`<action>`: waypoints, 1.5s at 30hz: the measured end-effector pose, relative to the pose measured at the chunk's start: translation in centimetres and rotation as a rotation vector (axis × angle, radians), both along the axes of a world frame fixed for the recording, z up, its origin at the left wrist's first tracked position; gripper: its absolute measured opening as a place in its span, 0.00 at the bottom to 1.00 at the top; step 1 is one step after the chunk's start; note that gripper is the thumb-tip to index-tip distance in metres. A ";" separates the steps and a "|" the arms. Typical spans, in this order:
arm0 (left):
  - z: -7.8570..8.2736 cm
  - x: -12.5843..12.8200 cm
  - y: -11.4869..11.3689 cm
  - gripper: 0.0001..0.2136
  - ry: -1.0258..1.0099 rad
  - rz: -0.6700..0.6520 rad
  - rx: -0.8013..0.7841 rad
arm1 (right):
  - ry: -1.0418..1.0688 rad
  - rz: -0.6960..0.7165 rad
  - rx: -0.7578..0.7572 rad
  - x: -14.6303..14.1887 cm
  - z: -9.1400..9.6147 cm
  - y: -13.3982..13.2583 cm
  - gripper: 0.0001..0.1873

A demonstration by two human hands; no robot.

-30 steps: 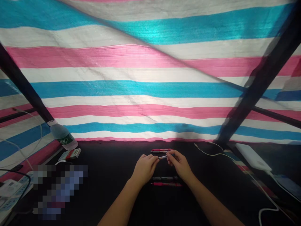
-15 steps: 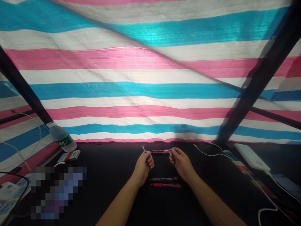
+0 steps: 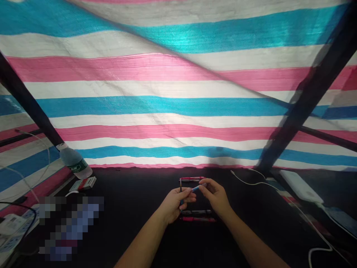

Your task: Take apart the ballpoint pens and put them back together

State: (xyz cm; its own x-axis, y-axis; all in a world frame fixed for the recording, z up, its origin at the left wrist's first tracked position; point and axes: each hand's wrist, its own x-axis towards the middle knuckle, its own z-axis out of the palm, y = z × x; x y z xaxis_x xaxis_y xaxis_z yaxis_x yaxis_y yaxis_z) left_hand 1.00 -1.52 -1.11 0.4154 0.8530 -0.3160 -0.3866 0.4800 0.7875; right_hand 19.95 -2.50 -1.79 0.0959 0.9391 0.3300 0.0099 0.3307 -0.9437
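My left hand (image 3: 174,205) is shut around a thin dark pen refill (image 3: 180,193) standing nearly upright between its fingers. My right hand (image 3: 214,194) pinches a slim blue and white pen part (image 3: 197,187), its end pointing left towards the refill and almost touching it. Behind my hands lies a pink pen (image 3: 192,178) on the black tabletop (image 3: 134,234). Just below them, a black pen (image 3: 197,212) and a pink pen (image 3: 198,219) lie side by side, partly hidden by my left hand.
A water bottle (image 3: 74,162) lies at the far left beside a small box (image 3: 83,182). A power strip (image 3: 11,232) sits lower left, near a pixelated patch (image 3: 71,227). On the right, a white cable (image 3: 251,182) runs to a power bank (image 3: 300,187). Striped tarpaulin (image 3: 167,111) forms the backdrop.
My hands have moved closer together. My left hand has shifted right and lower, and my right hand now pinches the blue and white part near the refill.
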 end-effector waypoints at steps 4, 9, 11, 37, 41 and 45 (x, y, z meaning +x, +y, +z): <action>0.2 0.0 0.0 0.09 -0.043 0.010 -0.071 | 0.046 0.035 -0.006 0.3 -0.1 0.0 0.15; 0.5 -0.1 0.1 0.09 -0.041 0.020 -0.064 | 0.146 -0.027 0.017 0.4 0.1 0.3 0.13; 0.4 -0.2 0.1 0.11 -0.032 0.032 -0.034 | 0.213 -0.081 0.051 0.4 0.2 0.5 0.13; 0.5 -0.6 0.8 0.21 -0.039 0.199 0.142 | 0.250 0.057 -0.174 0.4 0.4 0.6 0.19; 0.5 -0.4 0.5 0.20 0.030 0.164 0.215 | -0.001 0.081 -0.119 0.0 0.5 0.0 0.19; 0.6 -0.3 0.3 0.19 0.085 0.114 0.268 | -0.087 0.110 -0.122 -0.2 0.5 -0.3 0.21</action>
